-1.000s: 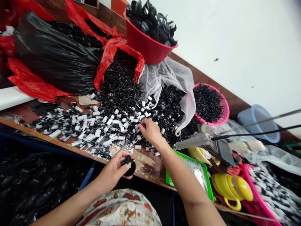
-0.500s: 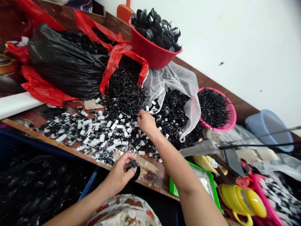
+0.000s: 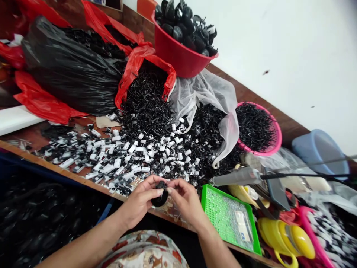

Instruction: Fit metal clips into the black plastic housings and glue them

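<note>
My left hand (image 3: 146, 197) is closed on a black plastic part (image 3: 159, 200) with a rounded lower end, held above the table's front edge. Against the upper right side of that part, my right hand (image 3: 182, 195) pinches with thumb and index finger; whatever sits between those fingertips is too small to make out. Just beyond both hands lie many small white-and-black pieces (image 3: 117, 162) in a loose spread. Behind them is a heap of thin black plastic pieces (image 3: 147, 104), spilling from a red bag (image 3: 125, 87).
A green basket (image 3: 203, 201) stands right of my hands, beside a grey screwdriver-like tool (image 3: 237, 177) on a cable. Farther right are a yellow mug (image 3: 275, 234) and a pink basin (image 3: 279, 139). A red basin (image 3: 181, 56) of black shells stands behind. A dark-filled bin (image 3: 55, 219) is below left.
My right hand has come back from the heap of small pieces to meet my left hand at the black part. The left hand keeps its hold. The view has shifted slightly.
</note>
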`<state>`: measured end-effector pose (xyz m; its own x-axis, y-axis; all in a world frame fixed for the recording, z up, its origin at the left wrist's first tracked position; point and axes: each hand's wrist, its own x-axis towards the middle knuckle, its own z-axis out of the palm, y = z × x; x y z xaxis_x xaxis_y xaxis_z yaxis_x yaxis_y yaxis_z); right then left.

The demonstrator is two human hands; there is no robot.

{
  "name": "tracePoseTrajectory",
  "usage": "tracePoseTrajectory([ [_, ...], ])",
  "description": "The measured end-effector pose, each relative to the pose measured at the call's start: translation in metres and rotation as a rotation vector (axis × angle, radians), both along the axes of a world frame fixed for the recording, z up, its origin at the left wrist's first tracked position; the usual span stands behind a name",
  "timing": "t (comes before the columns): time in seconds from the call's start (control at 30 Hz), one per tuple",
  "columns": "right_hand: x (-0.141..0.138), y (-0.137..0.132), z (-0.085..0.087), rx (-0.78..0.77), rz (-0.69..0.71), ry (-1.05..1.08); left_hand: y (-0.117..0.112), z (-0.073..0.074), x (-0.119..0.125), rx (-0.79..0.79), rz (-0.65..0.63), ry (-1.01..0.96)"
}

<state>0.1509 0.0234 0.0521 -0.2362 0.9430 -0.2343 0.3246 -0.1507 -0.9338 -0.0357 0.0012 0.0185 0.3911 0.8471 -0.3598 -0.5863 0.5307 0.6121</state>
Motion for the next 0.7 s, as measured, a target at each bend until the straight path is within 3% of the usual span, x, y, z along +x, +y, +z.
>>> tracePoseTrajectory([
  [0.1, 0.007, -0.024, -0.024, -0.069, -0.087, 0.086, 0.000, -0.004, 0.007, -0.027, -0.005, 0.093],
  [0.2, 0.013, -0.031, -0.039, -0.058, -0.196, 0.123, 0.000, -0.006, 0.017, -0.005, 0.027, 0.169],
  [0.37, 0.015, -0.032, -0.033, -0.114, -0.377, 0.443, -0.002, 0.003, 0.025, -0.036, -0.018, 0.020],
  [0.47, 0.016, -0.035, -0.024, -0.188, -0.297, 0.475, -0.008, 0.008, 0.025, -0.081, -0.098, -0.085],
  [0.6, 0.022, -0.042, -0.019, -0.267, -0.189, 0.423, -0.023, 0.009, 0.027, -0.114, -0.122, -0.068],
  [0.7, 0.026, -0.048, -0.020, -0.166, -0.196, 0.344, -0.030, 0.008, 0.032, -0.094, -0.128, 0.020],
])
